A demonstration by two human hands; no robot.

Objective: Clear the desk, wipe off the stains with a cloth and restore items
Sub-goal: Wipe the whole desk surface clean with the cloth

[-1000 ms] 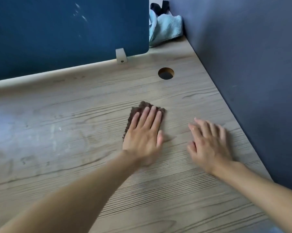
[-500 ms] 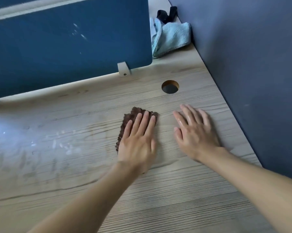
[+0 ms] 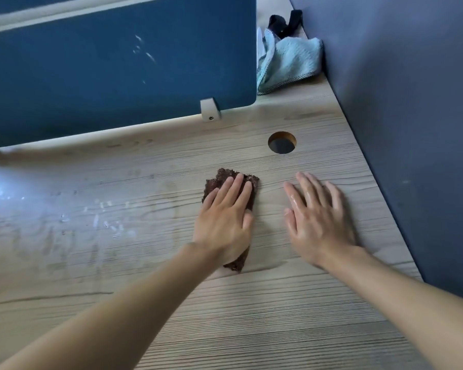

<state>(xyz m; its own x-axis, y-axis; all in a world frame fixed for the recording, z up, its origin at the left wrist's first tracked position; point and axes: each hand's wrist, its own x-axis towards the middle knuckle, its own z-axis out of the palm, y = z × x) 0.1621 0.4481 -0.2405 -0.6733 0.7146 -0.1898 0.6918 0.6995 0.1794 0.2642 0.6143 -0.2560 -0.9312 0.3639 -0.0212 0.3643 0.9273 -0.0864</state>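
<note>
On the desk [image 3: 251, 329], brown cloth [image 3: 226, 177] under flat left hand [image 3: 225, 222]

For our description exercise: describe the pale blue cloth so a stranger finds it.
Follow the desk to its far right corner, past the round hole. The pale blue cloth lies crumpled there; unlike the brown cloth, no hand presses it.

Soft daylight, moderate brightness. Light comes from left: strong white glare on worktop [image 3: 291, 324] at left edge, glinting off wet streaks [image 3: 105, 217]. Zone by wall [image 3: 411, 116] dimmer. Faint, soft-edged shadows just right of left hand [image 3: 222, 222] and right hand [image 3: 318, 225]. Right hand outline motion-blurred, wet sheen on fingers [image 3: 309, 193]. Partition [image 3: 105, 76] edges bowed by wide-angle lens. Near forearms [image 3: 118, 329] soft.
</note>
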